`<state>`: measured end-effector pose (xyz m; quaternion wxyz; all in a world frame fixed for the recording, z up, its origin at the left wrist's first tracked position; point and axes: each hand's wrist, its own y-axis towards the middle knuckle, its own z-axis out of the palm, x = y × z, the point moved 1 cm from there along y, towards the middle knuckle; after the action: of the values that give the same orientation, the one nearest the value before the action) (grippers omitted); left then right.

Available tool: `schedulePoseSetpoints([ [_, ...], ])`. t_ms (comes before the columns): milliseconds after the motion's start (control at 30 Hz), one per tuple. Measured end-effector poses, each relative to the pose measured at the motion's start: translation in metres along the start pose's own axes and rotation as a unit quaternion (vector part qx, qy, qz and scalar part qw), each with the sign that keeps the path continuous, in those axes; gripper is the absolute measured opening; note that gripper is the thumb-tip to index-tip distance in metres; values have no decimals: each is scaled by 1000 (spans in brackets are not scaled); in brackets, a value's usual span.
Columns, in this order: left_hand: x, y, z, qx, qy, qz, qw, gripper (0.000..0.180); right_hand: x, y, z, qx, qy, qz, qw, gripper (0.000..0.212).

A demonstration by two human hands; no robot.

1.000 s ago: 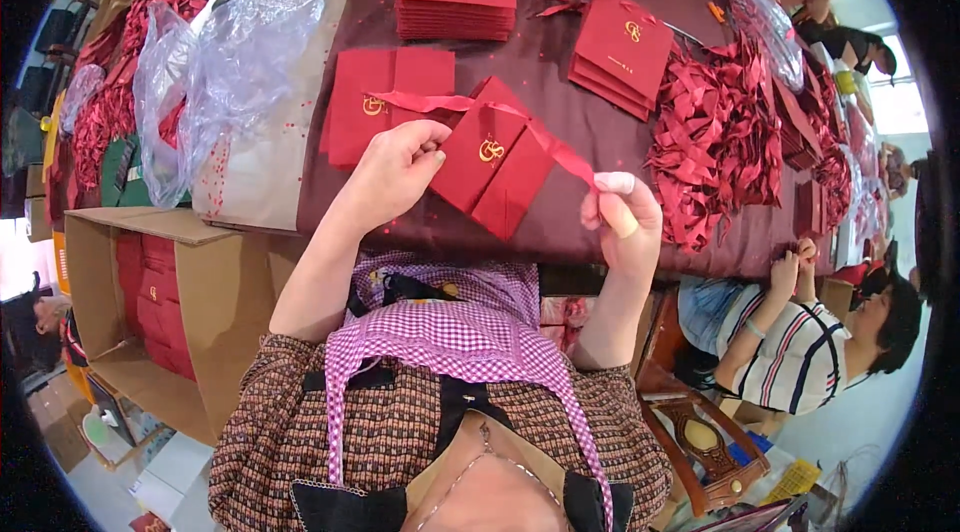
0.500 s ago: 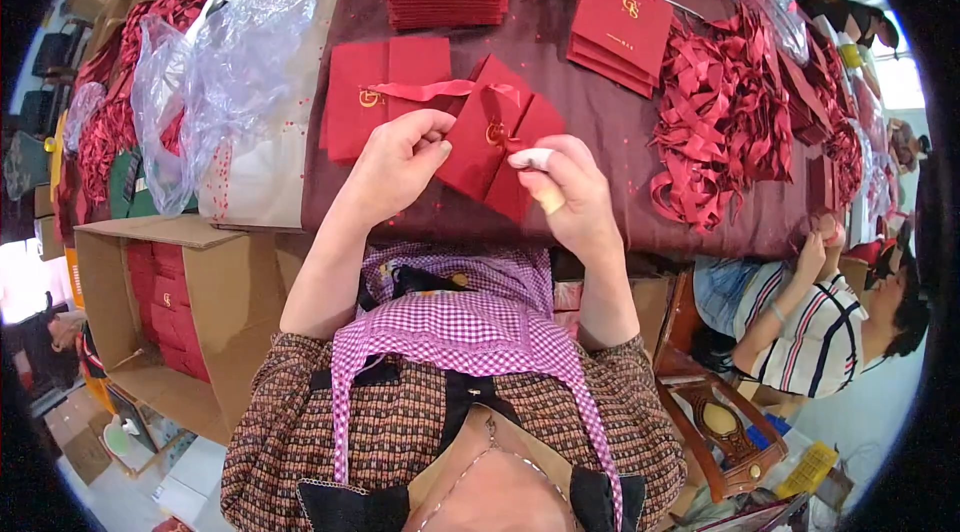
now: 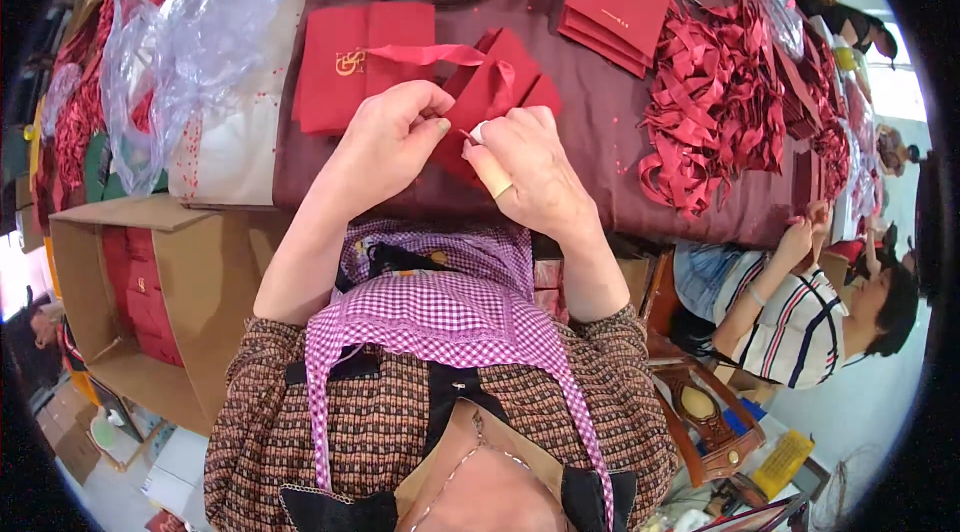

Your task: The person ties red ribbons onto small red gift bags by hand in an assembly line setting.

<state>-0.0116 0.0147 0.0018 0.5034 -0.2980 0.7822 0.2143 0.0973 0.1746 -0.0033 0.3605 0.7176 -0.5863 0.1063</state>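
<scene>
Having drawn together from a second ago, the left hand (image 3: 385, 137) and right hand (image 3: 530, 167) now pinch the red satin ribbon (image 3: 430, 54) over the red folded card envelope (image 3: 495, 92), likely tying it.

red folded card (image 3: 497, 92) with red ribbon (image 3: 425, 54) looped over it, tilted, upper centre of frame, on dark worktop (image 3: 600, 122)

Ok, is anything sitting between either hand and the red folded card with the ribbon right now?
Nothing visible does. The left hand and the right hand both meet at the ribbon over the red folded card, fingertips pinching there. The flat red card lies beside it, to the left, not in between.
</scene>
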Motion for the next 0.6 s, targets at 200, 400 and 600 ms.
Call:
schedulePoseSetpoints([
  [200, -1, 0, 5, -5, 5, 44, 999, 17, 0, 5, -4, 37, -50, 19, 998, 9],
  [400, -5, 0, 4, -4, 12, 68, 998, 19, 0, 8, -4, 26, -29, 42, 998, 13],
  [600, 2, 2, 1, -13, 20, 69, 997, 19, 3, 18, 5, -26, -67, 34, 997, 18],
])
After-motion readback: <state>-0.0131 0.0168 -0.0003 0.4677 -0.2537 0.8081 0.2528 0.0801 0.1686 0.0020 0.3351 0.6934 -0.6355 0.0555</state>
